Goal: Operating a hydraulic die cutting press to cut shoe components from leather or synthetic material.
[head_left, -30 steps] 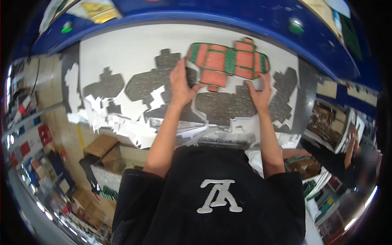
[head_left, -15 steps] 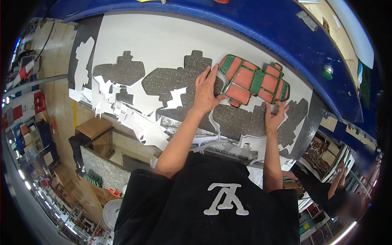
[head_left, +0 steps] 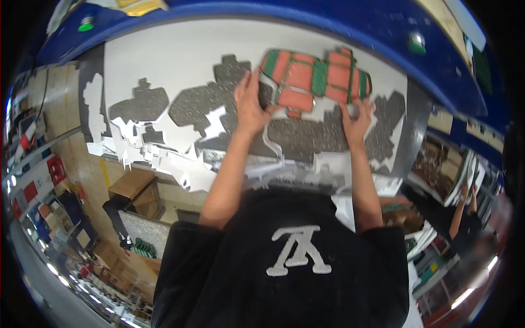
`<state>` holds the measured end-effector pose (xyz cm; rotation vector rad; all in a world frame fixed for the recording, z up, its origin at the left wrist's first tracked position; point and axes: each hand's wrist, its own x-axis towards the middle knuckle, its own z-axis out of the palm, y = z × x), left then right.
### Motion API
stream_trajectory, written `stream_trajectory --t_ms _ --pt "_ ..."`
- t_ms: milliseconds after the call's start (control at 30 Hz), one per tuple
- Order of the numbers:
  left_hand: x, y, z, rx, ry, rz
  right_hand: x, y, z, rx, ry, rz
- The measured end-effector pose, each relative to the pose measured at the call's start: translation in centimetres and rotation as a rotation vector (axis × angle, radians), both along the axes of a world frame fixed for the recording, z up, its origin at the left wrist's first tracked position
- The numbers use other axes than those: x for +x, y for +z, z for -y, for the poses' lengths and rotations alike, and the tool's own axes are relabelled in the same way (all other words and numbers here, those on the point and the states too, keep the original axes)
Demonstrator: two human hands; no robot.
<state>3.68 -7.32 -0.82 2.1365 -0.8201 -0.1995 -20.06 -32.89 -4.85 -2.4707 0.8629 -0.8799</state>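
Observation:
A flat die-cut carton blank (head_left: pixel 317 79), printed orange and green, lies in a large white sheet (head_left: pixel 180 60) on a grey speckled table. My left hand (head_left: pixel 250 104) presses flat on the sheet at the blank's left edge, fingers spread. At the blank's lower right edge, my right hand (head_left: pixel 356 121) grips the white trim around it. Dark cut-out holes (head_left: pixel 199 106) in the sheet show where other blanks were.
Jagged white waste strips (head_left: pixel 164 158) hang off the table's near edge. A blue machine frame (head_left: pixel 383 27) curves behind the table. Cardboard boxes (head_left: pixel 134 188) stand on the floor at left. Another person (head_left: pixel 470 229) is at the lower right beside stacked sheets.
The view has swung, so the sheet and blank sit more centrally. Both hands have stayed at the edges of the orange and green blank, the left shifting slightly along its edge.

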Motion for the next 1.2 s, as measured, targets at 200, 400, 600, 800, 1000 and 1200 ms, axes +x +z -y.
stream_trajectory --t_ms 200,400,600,800,1000,1200 --pt "0.1 0.1 -0.2 0.033 -0.028 0.002 1.2 1.4 -0.9 0.098 0.030 0.026" --pt "0.4 0.1 -0.4 0.065 -0.107 -0.012 0.6 1.5 -0.6 0.068 0.004 -0.003" --pt "2.5 5.2 0.2 -0.028 -0.039 -0.030 -0.9 4.6 -4.9 0.163 -0.074 0.164" --pt "0.3 21.3 7.3 -0.468 -0.102 0.506 -10.6 6.1 -15.6 0.392 0.470 -0.090" --pt "-5.7 26.9 13.3 -0.304 -0.390 0.815 -15.8 4.4 -20.1 0.741 0.555 -0.355" --pt "-10.0 26.0 11.8 -0.090 -0.388 0.852 -17.5 3.6 -20.0 0.498 0.502 -0.316"
